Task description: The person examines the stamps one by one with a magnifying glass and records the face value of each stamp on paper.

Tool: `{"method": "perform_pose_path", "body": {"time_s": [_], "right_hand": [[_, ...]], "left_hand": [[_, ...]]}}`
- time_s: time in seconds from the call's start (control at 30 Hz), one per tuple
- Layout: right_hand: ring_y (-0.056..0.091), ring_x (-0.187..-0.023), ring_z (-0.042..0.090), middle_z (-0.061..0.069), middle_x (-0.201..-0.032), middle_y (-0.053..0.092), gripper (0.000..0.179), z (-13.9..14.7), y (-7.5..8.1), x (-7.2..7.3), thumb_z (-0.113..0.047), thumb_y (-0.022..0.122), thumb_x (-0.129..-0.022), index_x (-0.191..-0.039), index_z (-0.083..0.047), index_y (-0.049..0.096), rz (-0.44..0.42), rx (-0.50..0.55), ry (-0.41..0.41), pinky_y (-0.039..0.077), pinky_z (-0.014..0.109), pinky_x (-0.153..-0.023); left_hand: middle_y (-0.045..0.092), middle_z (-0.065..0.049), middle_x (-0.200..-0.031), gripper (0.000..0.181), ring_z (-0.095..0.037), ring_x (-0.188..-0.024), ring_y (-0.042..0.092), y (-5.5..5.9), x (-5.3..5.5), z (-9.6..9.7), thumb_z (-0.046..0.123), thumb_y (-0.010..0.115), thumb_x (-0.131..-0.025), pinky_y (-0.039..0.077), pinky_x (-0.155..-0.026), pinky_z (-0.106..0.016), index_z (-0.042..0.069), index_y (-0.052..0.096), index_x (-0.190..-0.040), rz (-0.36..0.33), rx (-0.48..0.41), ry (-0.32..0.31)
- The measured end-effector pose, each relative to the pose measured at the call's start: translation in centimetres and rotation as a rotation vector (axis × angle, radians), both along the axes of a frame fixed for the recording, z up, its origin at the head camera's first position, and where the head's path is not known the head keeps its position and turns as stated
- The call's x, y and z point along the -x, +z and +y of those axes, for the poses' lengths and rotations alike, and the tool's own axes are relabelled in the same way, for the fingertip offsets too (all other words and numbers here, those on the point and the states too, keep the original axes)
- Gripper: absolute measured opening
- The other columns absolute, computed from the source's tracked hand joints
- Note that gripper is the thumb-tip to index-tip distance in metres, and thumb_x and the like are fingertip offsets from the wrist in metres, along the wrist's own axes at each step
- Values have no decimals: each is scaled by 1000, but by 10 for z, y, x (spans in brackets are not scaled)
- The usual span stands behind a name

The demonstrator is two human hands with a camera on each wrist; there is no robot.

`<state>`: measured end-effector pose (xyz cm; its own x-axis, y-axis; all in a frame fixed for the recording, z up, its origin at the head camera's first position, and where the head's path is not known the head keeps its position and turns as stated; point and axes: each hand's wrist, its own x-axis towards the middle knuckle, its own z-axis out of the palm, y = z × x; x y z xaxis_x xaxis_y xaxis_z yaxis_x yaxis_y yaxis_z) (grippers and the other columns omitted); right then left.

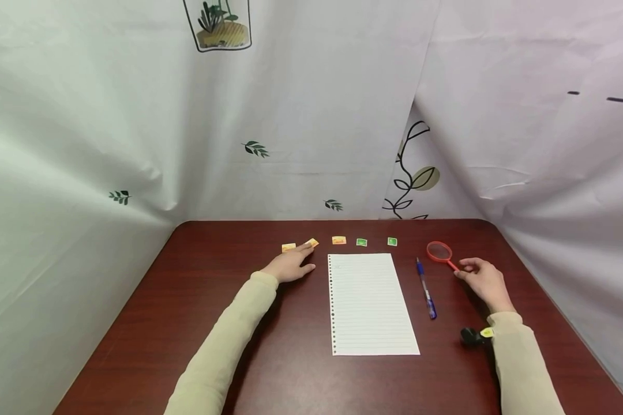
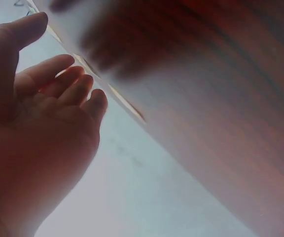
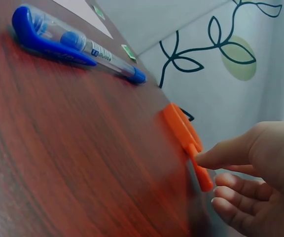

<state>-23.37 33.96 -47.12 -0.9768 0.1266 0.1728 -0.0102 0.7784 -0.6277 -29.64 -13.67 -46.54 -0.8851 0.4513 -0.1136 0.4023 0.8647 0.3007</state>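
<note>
My left hand (image 1: 291, 265) reaches to the back of the table, its fingertips at an orange stamp (image 1: 312, 242). In the left wrist view the same hand (image 2: 48, 113) has loosely bent fingers and a thumb held apart. Another orange stamp (image 1: 288, 247) lies just left of those fingertips. At the right, my right hand (image 1: 485, 282) pinches the handle of a red magnifying glass (image 1: 439, 251). The right wrist view shows the thumb of the right hand (image 3: 255, 173) against the handle of the magnifying glass (image 3: 181, 129), the lower fingers curled beneath.
A lined sheet of paper (image 1: 371, 305) lies mid-table, with a blue pen (image 1: 426, 291) to its right. Behind the sheet are a third orange stamp (image 1: 339, 240) and two green stamps, one (image 1: 361, 242) nearer the middle. A dark device (image 1: 472, 336) sits by the right wrist.
</note>
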Motion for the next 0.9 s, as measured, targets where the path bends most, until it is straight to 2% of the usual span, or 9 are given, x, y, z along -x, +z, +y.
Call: {"method": "perform_pose_path", "body": {"time_s": [0.23, 0.53, 0.73, 0.9], "right_hand": [[56, -74, 15, 15, -95, 66, 34, -6, 9, -1, -16, 73, -91, -117, 5, 68, 42, 11, -14, 42, 24, -61], [57, -77, 19, 12, -90, 66, 26, -17, 16, -1, -12, 74, -91, -111, 4, 69, 109, -29, 84, 44, 23, -63], [59, -80, 23, 11, -89, 65, 26, -27, 14, 1, -8, 76, -88, -110, 5, 69, 103, -47, 159, 48, 33, -70], [62, -83, 27, 11, -89, 66, 26, -32, 12, 3, -6, 75, -89, -111, 6, 68, 72, -58, 210, 49, 43, -76]], "left_hand": [[33, -12, -162, 62, -26, -149, 30, 0, -16, 11, 36, 55, -104, 33, -116, -42, 2, 40, -154, 42, -12, -95], [32, -10, -162, 66, -22, -150, 28, 4, -31, 19, 42, 55, -104, 35, -115, -41, 5, 38, -155, 75, -17, -129], [34, -12, -161, 64, -24, -150, 29, 3, -42, 23, 41, 56, -104, 38, -112, -42, 5, 41, -154, 99, -26, -157], [35, -12, -160, 65, -23, -149, 30, 6, -53, 28, 42, 57, -103, 38, -113, -41, 5, 41, -154, 85, -23, -157]]}}
